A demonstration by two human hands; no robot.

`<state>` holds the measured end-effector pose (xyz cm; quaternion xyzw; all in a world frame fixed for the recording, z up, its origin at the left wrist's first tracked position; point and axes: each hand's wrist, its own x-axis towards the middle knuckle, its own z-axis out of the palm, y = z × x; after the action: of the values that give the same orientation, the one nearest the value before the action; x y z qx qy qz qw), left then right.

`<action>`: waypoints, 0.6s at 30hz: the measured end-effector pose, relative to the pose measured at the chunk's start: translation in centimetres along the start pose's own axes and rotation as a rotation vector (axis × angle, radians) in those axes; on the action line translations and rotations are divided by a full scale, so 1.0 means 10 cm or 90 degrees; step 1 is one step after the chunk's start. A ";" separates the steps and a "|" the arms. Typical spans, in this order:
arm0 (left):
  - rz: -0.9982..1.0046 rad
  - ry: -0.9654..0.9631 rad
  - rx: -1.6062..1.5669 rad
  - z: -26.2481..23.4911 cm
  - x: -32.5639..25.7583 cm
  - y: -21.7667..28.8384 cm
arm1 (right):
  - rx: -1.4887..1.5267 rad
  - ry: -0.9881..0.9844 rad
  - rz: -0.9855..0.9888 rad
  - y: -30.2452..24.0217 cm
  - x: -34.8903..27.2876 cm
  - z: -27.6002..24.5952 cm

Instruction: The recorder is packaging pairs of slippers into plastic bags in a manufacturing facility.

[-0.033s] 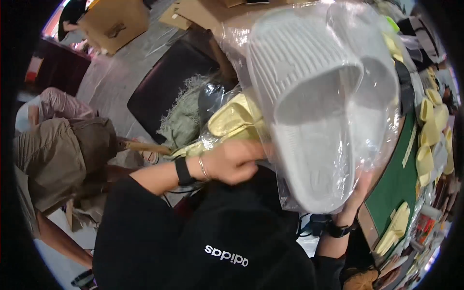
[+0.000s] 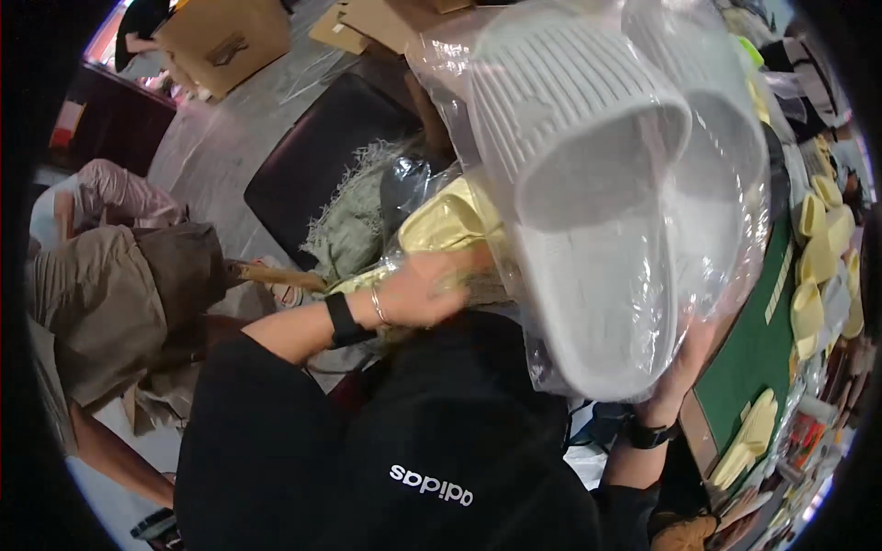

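Note:
A pair of light grey slide sandals (image 2: pixel 597 285) in a clear plastic bag (image 2: pixel 542 367) fills the upper right, held up close in front of me. My right hand (image 2: pixel 684 363) grips the bag from behind at its lower right; most of its fingers are hidden. Just left of the bag is my left hand (image 2: pixel 427 286), its fingers smeared by motion. Whether it touches the plastic is unclear. Beyond it lie pale yellow slides (image 2: pixel 446 220), also wrapped in clear plastic.
A green-topped table (image 2: pixel 744 367) on the right bears several yellow slides (image 2: pixel 808 312). A black chair (image 2: pixel 322 156) with a frayed grey-green cloth (image 2: pixel 354 211) stands ahead. Cardboard boxes (image 2: pixel 225 46) are farther off. A person in brown trousers (image 2: pixel 110 303) is at left.
My left hand has drawn slightly left, away from the bag's edge. The bagged grey slides have shifted and tilted a little in my right hand.

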<state>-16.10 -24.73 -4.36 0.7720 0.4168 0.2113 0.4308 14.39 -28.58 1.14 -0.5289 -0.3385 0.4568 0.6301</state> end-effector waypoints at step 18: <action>-0.270 -0.464 0.326 0.28 -0.71 -0.43 | -0.345 -0.753 0.037 1.65 1.00 1.61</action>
<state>-20.15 -30.72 -9.20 0.7750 0.4257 -0.2739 0.3783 -0.32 -13.12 -12.12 -0.3372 -0.7167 0.5865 0.1692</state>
